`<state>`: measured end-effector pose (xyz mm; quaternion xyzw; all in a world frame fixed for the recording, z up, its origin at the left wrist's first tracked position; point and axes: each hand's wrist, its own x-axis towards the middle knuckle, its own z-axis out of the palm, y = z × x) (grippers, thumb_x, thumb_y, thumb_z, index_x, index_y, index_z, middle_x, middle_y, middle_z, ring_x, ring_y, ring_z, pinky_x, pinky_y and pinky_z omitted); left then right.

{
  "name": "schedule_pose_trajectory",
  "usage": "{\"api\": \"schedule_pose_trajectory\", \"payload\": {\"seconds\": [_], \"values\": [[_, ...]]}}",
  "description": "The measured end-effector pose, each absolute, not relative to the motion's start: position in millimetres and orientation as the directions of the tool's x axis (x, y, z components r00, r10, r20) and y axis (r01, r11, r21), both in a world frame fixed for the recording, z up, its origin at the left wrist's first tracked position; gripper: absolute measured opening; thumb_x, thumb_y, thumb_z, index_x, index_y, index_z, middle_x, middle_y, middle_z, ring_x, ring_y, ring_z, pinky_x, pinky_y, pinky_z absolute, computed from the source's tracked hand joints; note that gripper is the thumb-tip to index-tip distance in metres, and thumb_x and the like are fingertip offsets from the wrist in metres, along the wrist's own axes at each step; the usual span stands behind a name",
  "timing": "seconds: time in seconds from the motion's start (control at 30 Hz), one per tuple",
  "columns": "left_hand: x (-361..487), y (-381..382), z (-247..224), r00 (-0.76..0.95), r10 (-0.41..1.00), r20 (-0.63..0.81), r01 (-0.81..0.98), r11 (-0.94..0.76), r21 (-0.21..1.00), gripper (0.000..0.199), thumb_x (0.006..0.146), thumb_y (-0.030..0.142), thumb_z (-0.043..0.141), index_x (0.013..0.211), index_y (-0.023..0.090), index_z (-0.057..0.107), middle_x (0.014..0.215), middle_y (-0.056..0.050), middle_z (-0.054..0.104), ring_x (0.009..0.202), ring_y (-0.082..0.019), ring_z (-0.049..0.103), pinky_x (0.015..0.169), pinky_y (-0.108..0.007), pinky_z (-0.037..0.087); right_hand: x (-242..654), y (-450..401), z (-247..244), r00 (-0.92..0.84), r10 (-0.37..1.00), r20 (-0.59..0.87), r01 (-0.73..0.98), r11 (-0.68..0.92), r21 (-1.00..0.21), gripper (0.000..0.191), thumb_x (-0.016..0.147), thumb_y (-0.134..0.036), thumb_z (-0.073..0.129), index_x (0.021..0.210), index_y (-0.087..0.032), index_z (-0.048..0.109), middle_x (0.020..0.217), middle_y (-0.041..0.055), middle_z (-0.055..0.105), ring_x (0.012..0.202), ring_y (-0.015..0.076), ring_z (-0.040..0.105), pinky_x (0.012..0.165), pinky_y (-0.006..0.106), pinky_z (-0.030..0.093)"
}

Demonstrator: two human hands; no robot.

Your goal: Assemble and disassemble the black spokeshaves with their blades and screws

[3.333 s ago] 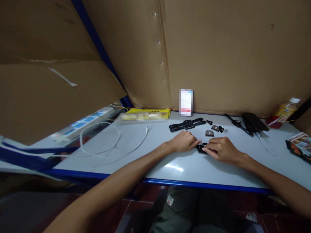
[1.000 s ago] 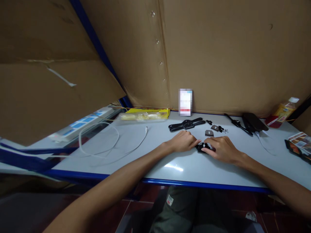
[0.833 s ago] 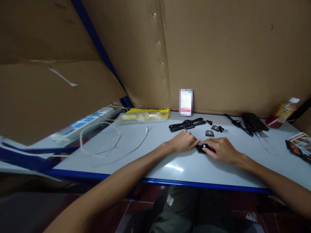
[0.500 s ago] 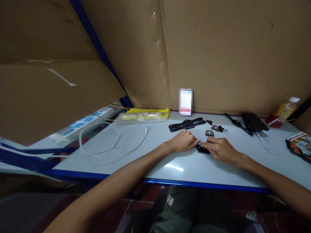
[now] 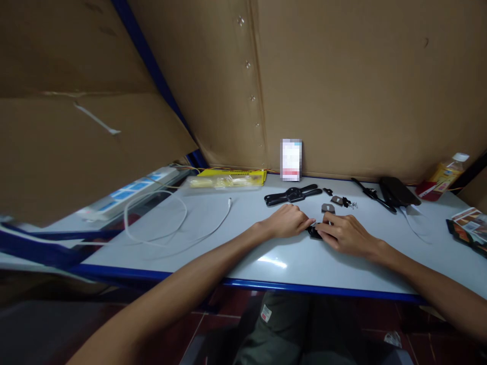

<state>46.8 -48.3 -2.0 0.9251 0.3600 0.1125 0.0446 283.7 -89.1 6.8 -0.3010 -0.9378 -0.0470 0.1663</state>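
A small black part [image 5: 314, 232] lies low over the white table between my hands, partly covered by fingers. My left hand [image 5: 289, 221] is closed, its thumb and fingers on the part's left end. From the right, my right hand [image 5: 344, 234] pinches the same part with bent fingers. Just beyond the hands sits a grey-brown plate [image 5: 327, 208] with a small hole. A second such plate [image 5: 337, 200] lies behind it, beside small metal pieces [image 5: 353, 205]. Black tool-like parts [image 5: 292, 194] rest behind my left hand.
A phone [image 5: 291, 160] leans on the cardboard wall. White cable [image 5: 185, 213], a clear packet [image 5: 228, 181] and a power strip [image 5: 129, 195] are left. A black tool [image 5: 373, 194], dark case [image 5: 399, 191], bottle [image 5: 443, 177] and colourful packaging [image 5: 472, 228] are right.
The fingers of my right hand have shifted slightly left over the black part, covering more of its right end. My left hand has hardly moved.
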Motion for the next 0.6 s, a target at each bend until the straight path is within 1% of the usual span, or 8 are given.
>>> {"api": "schedule_pose_trajectory", "payload": {"seconds": [0.07, 0.13, 0.3, 0.43, 0.5, 0.53, 0.6], "values": [[47.3, -48.5, -1.5, 0.714, 0.682, 0.157, 0.666, -0.731, 0.146, 0.058, 0.108, 0.04, 0.038, 0.065, 0.016, 0.068, 0.062, -0.009, 0.065, 0.056, -0.016, 0.055, 0.062, -0.034, 0.032, 284.0, -89.0, 7.5, -0.782, 0.538, 0.314, 0.565, 0.825, -0.004, 0.034, 0.105, -0.022, 0.044, 0.101, -0.02, 0.078, 0.092, 0.0079, 0.068, 0.065, 0.0142, 0.048, 0.058, 0.03, 0.027], [47.5, -48.7, -0.9, 0.711, 0.69, 0.139, 0.678, -0.724, 0.125, 0.059, 0.108, 0.041, 0.037, 0.067, 0.015, 0.07, 0.064, -0.01, 0.067, 0.058, -0.017, 0.056, 0.062, -0.033, 0.032, 283.7, -88.9, 8.3, -0.782, 0.541, 0.309, 0.558, 0.829, -0.038, 0.034, 0.107, -0.024, 0.045, 0.1, -0.02, 0.077, 0.09, 0.0072, 0.067, 0.067, 0.0145, 0.05, 0.059, 0.03, 0.029], [46.9, -49.0, 0.4, 0.711, 0.69, 0.133, 0.679, -0.723, 0.123, 0.059, 0.109, 0.041, 0.037, 0.067, 0.015, 0.071, 0.065, -0.011, 0.067, 0.058, -0.017, 0.056, 0.063, -0.034, 0.032, 282.7, -87.8, 9.7, -0.752, 0.589, 0.297, 0.557, 0.808, -0.192, 0.022, 0.103, -0.028, 0.055, 0.107, -0.018, 0.075, 0.098, 0.0075, 0.069, 0.074, 0.0155, 0.057, 0.068, 0.03, 0.038], [47.2, -48.6, 0.3, 0.713, 0.686, 0.14, 0.675, -0.727, 0.127, 0.058, 0.108, 0.04, 0.038, 0.067, 0.016, 0.071, 0.064, -0.01, 0.067, 0.058, -0.017, 0.055, 0.063, -0.034, 0.031, 282.8, -84.3, 7.2, -0.713, 0.632, 0.303, 0.558, 0.774, -0.3, 0.02, 0.103, -0.029, 0.056, 0.103, -0.02, 0.074, 0.098, 0.0062, 0.069, 0.076, 0.0157, 0.058, 0.072, 0.031, 0.043], [47.5, -48.1, -0.9, 0.714, 0.685, 0.141, 0.675, -0.728, 0.118, 0.058, 0.108, 0.04, 0.037, 0.067, 0.016, 0.071, 0.064, -0.01, 0.067, 0.057, -0.017, 0.056, 0.062, -0.034, 0.03, 283.1, -82.7, 5.1, -0.718, 0.621, 0.315, 0.545, 0.783, -0.302, 0.022, 0.105, -0.029, 0.054, 0.102, -0.019, 0.073, 0.097, 0.0065, 0.069, 0.077, 0.0156, 0.058, 0.072, 0.031, 0.043], [47.5, -47.8, -1.7, 0.715, 0.685, 0.144, 0.675, -0.729, 0.117, 0.058, 0.108, 0.04, 0.037, 0.066, 0.016, 0.07, 0.064, -0.01, 0.067, 0.057, -0.017, 0.056, 0.062, -0.034, 0.03, 283.2, -82.2, 4.1, -0.725, 0.61, 0.321, 0.544, 0.792, -0.278, 0.024, 0.106, -0.028, 0.052, 0.103, -0.019, 0.073, 0.097, 0.007, 0.068, 0.076, 0.0155, 0.058, 0.071, 0.03, 0.043], [47.3, -46.9, -3.4, 0.714, 0.683, 0.154, 0.672, -0.731, 0.124, 0.058, 0.108, 0.04, 0.037, 0.065, 0.016, 0.069, 0.063, -0.01, 0.067, 0.057, -0.016, 0.055, 0.062, -0.034, 0.031, 283.1, -81.5, 2.2, -0.736, 0.592, 0.328, 0.561, 0.805, -0.193, 0.029, 0.108, -0.028, 0.046, 0.105, -0.017, 0.073, 0.097, 0.0082, 0.068, 0.073, 0.0155, 0.057, 0.068, 0.03, 0.04]]}}
